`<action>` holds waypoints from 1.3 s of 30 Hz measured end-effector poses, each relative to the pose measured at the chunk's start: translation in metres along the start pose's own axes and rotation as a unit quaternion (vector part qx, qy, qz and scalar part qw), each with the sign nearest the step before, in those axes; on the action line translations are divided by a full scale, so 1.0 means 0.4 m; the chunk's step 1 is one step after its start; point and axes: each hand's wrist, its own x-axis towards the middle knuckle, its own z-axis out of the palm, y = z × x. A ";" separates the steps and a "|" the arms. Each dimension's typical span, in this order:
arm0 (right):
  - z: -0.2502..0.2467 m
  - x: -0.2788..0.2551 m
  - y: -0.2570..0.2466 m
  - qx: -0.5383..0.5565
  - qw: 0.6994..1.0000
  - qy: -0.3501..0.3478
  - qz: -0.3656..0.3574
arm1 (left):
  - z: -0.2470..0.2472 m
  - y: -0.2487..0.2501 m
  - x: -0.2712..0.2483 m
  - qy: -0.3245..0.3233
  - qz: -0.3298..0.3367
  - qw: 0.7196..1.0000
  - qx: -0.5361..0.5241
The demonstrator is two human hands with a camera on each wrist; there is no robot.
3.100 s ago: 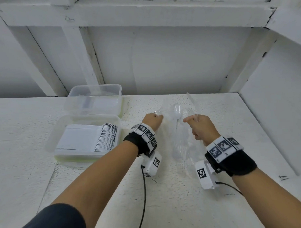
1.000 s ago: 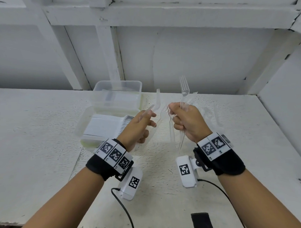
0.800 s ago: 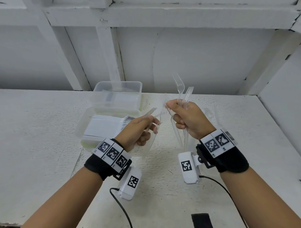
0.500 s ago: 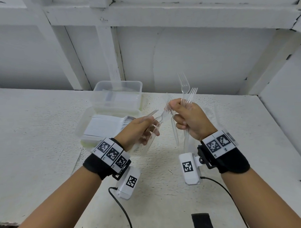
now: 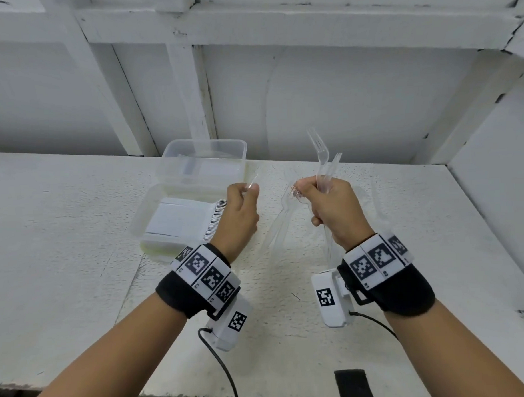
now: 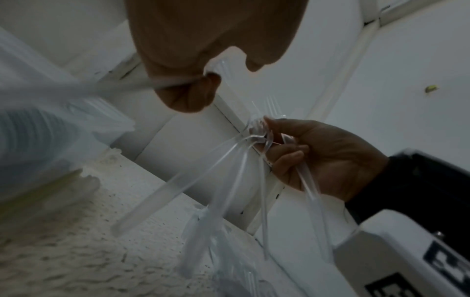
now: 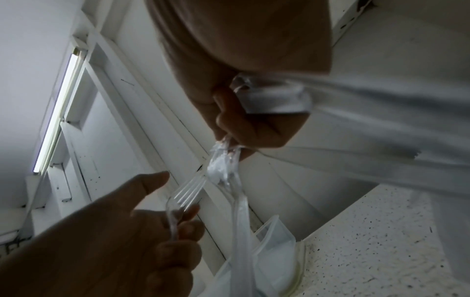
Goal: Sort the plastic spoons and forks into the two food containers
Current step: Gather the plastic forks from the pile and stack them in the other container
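Note:
In the head view my right hand grips a bundle of clear plastic forks, tines up and handles hanging down toward the white table. Beside it, my left hand pinches a single clear fork, held apart from the bundle. Two clear food containers stand to the left of my hands. The far container looks nearly empty. The near container holds a white stack. The left wrist view shows the same bundle in my right hand.
A crumpled clear plastic bag lies on the table under the bundle. White walls close the back and the right side. A black object sits at the table's near edge. Cables trail from both wrist cameras.
My left hand has drawn one fork out of the bundle and moved left, toward the containers. My right hand stays in place with the remaining forks.

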 end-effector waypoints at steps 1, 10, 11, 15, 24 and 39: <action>0.005 -0.002 0.000 -0.003 1.000 0.005 -0.002 | 0.003 -0.001 -0.002 -0.004 0.006 1.000 0.005; 0.039 -0.016 0.001 0.041 0.999 0.021 0.008 | 0.025 -0.035 -0.009 0.010 0.044 0.999 0.001; 0.039 -0.017 0.000 0.045 0.999 0.026 0.008 | 0.025 -0.033 -0.010 0.005 0.022 0.999 -0.037; 0.040 -0.017 -0.008 0.060 0.998 0.033 0.008 | 0.024 -0.013 -0.021 -0.068 -0.013 0.994 -0.083; 0.060 -0.020 -0.007 0.066 0.997 0.022 0.027 | 0.034 -0.002 -0.031 -0.108 -0.023 0.993 -0.046; 0.032 -0.010 -0.009 -0.056 0.996 0.050 -0.046 | 0.013 -0.010 -0.004 -0.110 -0.155 0.971 -0.144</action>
